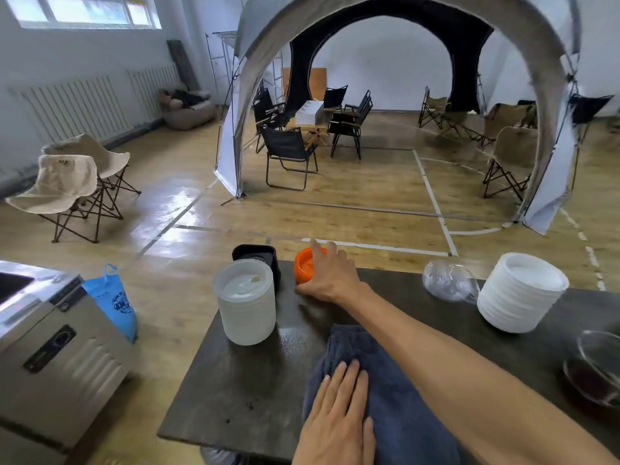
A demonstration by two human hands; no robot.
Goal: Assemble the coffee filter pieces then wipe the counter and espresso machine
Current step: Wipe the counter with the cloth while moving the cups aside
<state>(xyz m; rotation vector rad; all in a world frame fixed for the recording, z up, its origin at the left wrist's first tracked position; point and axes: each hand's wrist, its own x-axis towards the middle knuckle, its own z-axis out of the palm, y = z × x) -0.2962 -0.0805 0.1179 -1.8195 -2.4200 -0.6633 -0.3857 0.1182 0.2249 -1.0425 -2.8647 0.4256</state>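
The counter (pixel 235 380) is dark, matt and mottled. The cloth (pixel 396 397) is blue terry with a soft nap. The jar (pixel 246 307) is frosted translucent plastic. The cup (pixel 303 265) is glossy orange plastic. The plates (pixel 520 297) are white and smooth. The cabinet (pixel 57 347) is brushed metal.

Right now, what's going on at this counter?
A person is cleaning a dark counter. The left hand lies flat on a blue cloth spread near the front edge. The right hand reaches across to an orange container at the far edge, fingers curled round it. A frosted plastic canister stands to the left, a stack of white lids to the right.
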